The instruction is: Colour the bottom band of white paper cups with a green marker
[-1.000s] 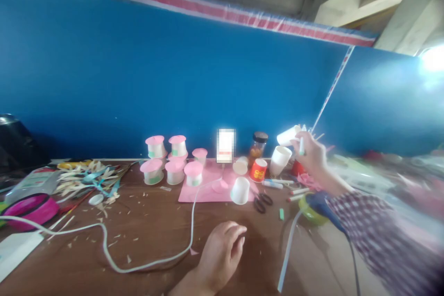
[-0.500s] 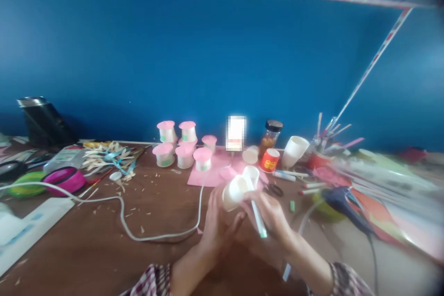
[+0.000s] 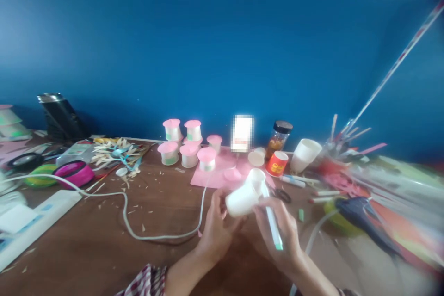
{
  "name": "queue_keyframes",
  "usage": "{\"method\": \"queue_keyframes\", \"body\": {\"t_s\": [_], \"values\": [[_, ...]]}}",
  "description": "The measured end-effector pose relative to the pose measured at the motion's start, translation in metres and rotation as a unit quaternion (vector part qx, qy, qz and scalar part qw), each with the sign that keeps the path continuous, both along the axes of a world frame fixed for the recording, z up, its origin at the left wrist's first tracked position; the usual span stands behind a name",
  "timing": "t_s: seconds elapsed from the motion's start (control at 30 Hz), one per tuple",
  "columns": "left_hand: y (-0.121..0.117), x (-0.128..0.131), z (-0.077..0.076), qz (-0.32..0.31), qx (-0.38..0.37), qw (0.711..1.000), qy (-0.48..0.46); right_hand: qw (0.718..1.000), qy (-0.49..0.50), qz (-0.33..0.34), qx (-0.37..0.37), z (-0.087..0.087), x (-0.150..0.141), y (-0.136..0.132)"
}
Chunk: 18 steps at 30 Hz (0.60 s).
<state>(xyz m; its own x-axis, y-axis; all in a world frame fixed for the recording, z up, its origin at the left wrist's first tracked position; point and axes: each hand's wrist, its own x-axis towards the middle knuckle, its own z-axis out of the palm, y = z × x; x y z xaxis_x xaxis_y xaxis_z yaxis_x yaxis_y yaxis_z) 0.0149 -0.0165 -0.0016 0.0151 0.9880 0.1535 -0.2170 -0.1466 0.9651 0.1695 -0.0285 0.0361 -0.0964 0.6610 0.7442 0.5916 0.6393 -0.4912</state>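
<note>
A white paper cup lies tilted in my left hand, its fingers wrapped around the near side of it. In my right hand is a white marker pen with a green end pointing down toward me; its upper tip is by the cup. Just behind, a second white cup shows partly, overlapped by the held cup. Past both hands, several white cups with pink discs stand on the table, one of them on a pink sheet.
A white cable curves across the brown table. Scissors, a red cup, a jar with a black lid and a large white cup stand or lie to the right. A power strip and a pink tape roll are on the left.
The held cup has turned, so its side faces me where its opening showed before. Both hands keep their hold. The whole view has swung slightly left.
</note>
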Motion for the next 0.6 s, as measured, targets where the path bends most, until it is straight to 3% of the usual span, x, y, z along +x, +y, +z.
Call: {"method": "queue_keyframes", "body": {"t_s": [0.1,0.2,0.4,0.6], "values": [[0.001,-0.001,0.008,-0.026,-0.034,0.996,-0.080,0.999,0.012,-0.047,-0.001,-0.006,0.001,0.002],[0.002,-0.002,0.017,-0.012,-0.038,0.993,-0.113,0.996,0.028,-0.081,0.006,-0.010,0.001,0.006],[0.003,-0.002,0.020,0.039,-0.119,0.979,-0.158,0.993,0.083,-0.076,0.023,-0.008,-0.001,0.007],[0.009,-0.005,0.014,-0.065,-0.142,0.962,-0.223,0.995,0.095,-0.035,-0.001,-0.007,-0.001,-0.002]]}}
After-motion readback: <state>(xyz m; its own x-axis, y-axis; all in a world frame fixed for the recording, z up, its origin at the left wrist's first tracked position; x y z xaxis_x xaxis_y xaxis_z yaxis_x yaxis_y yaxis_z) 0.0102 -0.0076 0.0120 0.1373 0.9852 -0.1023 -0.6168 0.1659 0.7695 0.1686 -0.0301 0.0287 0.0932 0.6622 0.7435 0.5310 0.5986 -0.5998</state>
